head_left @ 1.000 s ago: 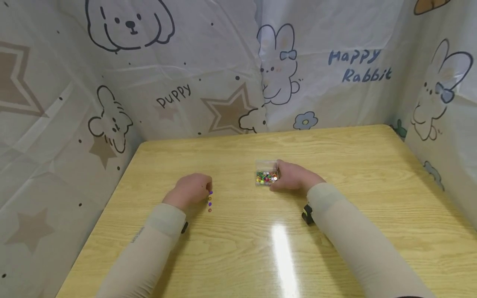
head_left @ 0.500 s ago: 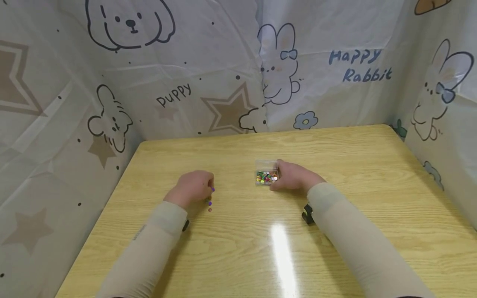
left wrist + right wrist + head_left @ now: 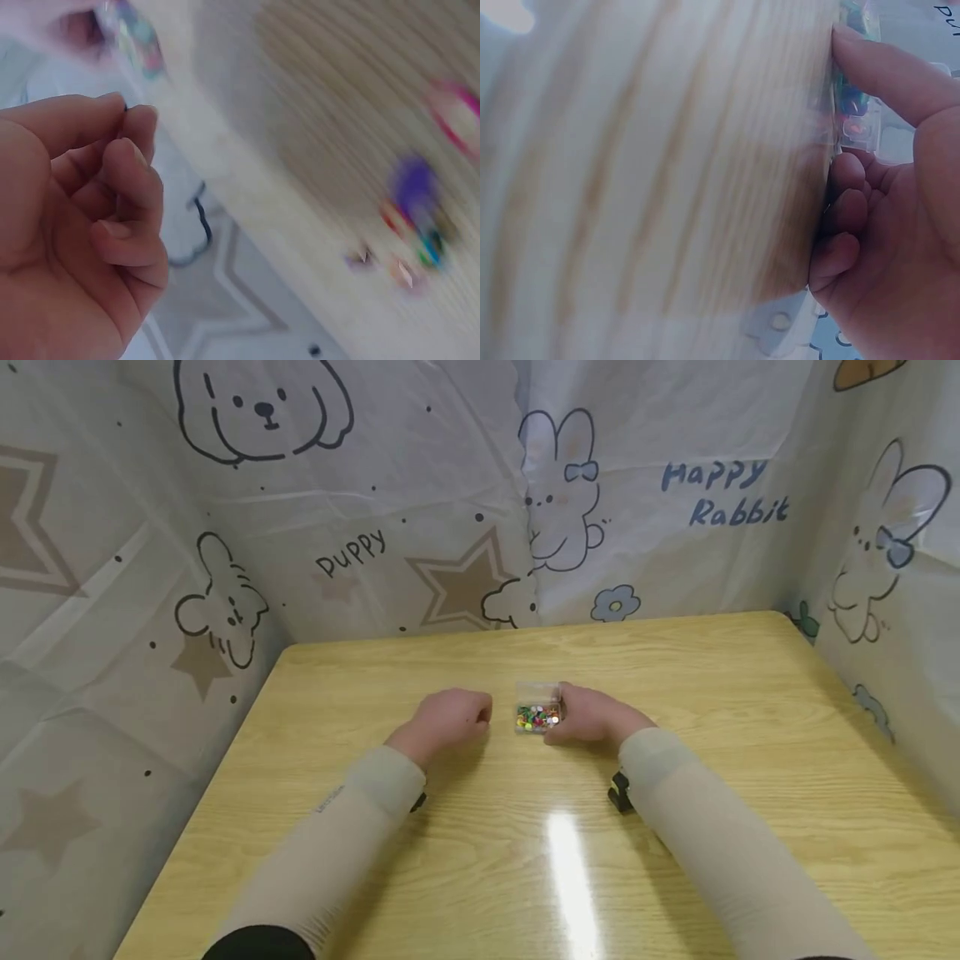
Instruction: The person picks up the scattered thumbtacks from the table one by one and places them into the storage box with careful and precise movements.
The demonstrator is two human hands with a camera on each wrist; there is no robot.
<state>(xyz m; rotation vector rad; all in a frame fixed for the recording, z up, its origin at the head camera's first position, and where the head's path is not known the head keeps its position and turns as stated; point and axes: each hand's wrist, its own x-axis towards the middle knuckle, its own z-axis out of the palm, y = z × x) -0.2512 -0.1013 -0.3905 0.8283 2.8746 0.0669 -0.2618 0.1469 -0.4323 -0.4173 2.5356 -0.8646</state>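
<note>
A clear plastic box (image 3: 528, 728) with its lid raised holds many small, colourful, shiny pieces (image 3: 537, 718). My right hand (image 3: 592, 714) grips its right side, thumb at the near end and fingers at the back. My left hand (image 3: 452, 717) hovers over the table just left of the box. In the left wrist view its fingers (image 3: 133, 187) are curled, thumb and fingertips together, with nothing visible held. Loose small pieces, among them a purple one (image 3: 415, 184) and a pink one (image 3: 459, 116), lie blurred on the wood there; in the head view my left arm hides them.
The light wooden table (image 3: 480, 860) carries a bright glare streak near its front. Cartoon-printed curtains (image 3: 390, 485) rise behind it and along both sides. A black mount (image 3: 619, 792) sits beneath the right cuff.
My left hand has moved from the column of small pieces rightwards and slightly away, close to the box. The right hand and the box have stayed in place.
</note>
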